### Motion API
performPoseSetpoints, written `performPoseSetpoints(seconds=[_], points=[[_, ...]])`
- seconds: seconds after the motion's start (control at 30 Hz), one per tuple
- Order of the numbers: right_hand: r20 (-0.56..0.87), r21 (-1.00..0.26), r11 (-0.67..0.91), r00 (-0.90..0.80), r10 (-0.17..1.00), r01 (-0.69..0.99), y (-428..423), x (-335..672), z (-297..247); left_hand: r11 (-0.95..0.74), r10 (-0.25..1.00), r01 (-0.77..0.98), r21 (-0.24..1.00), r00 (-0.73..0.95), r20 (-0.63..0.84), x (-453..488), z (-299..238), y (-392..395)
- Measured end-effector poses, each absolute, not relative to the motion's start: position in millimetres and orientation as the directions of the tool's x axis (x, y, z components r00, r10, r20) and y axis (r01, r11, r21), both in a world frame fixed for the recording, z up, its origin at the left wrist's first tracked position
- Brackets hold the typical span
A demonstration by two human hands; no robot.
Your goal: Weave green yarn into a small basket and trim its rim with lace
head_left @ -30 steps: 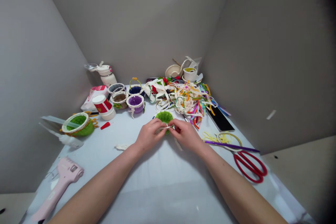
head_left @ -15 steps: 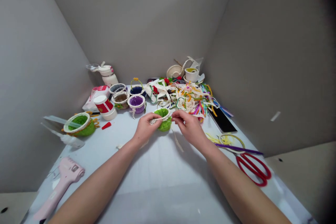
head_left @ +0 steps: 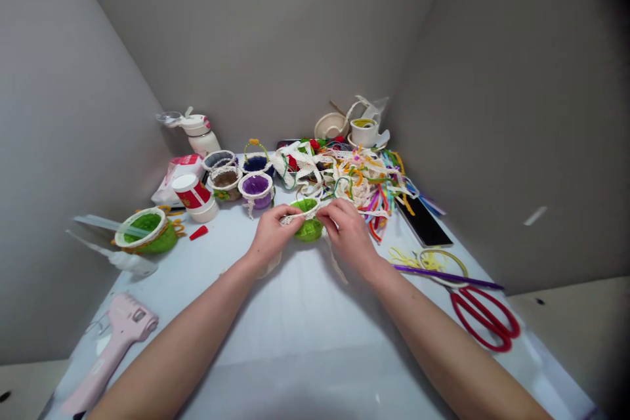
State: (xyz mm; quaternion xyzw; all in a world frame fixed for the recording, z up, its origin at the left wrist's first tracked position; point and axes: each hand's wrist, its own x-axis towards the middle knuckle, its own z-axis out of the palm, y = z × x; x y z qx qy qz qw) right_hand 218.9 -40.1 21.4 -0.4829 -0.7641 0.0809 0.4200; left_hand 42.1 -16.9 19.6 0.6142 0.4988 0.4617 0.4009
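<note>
Just now the hands have drawn apart. A second ago their fingertips nearly met over the green cup (head_left: 309, 231) and hid much of it; at this moment its front shows between them, and a white lace strip (head_left: 308, 214) spans the gap across its rim. That suggests the strip is being laid along the rim rather than worked at a single spot, though whether any of it is fixed cannot be told.

The left hand (head_left: 270, 233) pinches the strip between thumb and forefinger at the cup's left side; whether it also steadies the cup is unclear. The right hand (head_left: 346, 230) has its fingertips closed together at the rim's right side, seemingly on the strip's other end, though its knuckles hide the exact grip.

The cup stands upright on the counter (head_left: 290, 341), between the two hands and slightly beyond the fingertips. A loose lace tail (head_left: 336, 264) trails down beside the right hand. Behind the cup lies the tangled lace pile (head_left: 357, 190), with the purple basket (head_left: 258, 199) beyond the left hand.
</note>
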Motion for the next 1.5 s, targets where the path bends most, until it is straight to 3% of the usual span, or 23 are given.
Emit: performPoseSetpoints(seconds=[0.5, 0.77, 1.5], points=[[0.552, -0.478, 0.514, -0.212, 0.806, 0.712, -40, 221, 24, -0.208, 0.978, 0.294, 0.933, 0.090, 0.189, 43, 18, -18], [0.540, -0.400, 0.509, -0.253, 0.803, 0.762, -48, 219, 31, -0.318, 0.948, 0.307, 0.897, 0.108, 0.299, 43, 8, -19], [0.519, -0.400, 0.497, -0.256, 0.816, 0.770, -51, 220, 35, -0.319, 0.948, 0.312, 0.895, 0.099, 0.303, 45, 7, -20]])
